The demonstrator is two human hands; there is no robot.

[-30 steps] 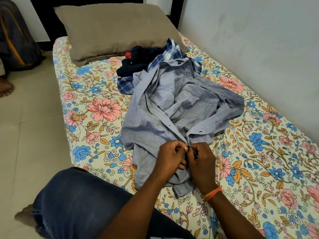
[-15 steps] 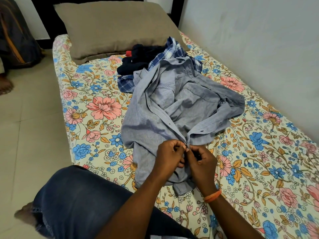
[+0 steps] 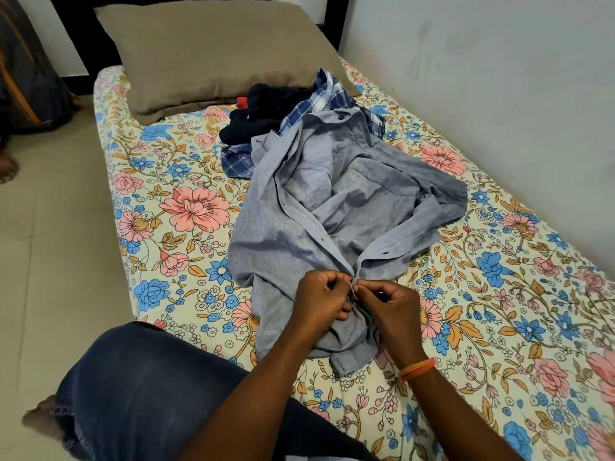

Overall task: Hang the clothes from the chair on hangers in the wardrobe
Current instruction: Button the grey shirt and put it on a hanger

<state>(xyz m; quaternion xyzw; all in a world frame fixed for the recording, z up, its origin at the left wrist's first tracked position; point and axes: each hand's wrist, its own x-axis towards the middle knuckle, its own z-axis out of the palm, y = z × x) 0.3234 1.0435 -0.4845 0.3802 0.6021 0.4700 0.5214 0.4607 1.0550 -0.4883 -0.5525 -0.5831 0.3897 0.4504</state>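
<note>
Pinching one grey shirt (image 3: pixel 319 227) at frame centre, left hand (image 3: pixel 321 299) and right hand (image 3: pixel 392 307) clamp its placket; two more garments (image 3: pixel 299 104) lie behind.

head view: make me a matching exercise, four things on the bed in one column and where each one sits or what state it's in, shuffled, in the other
1. grey shirt
2. pillow
3. plaid shirt
4. dark garment

a. at the head of the bed
b. partly under the grey shirt's collar end
c. pinched at its front edge by both hands
d. bunched between pillow and plaid shirt

Pairs: 1-c, 2-a, 3-b, 4-d
</note>
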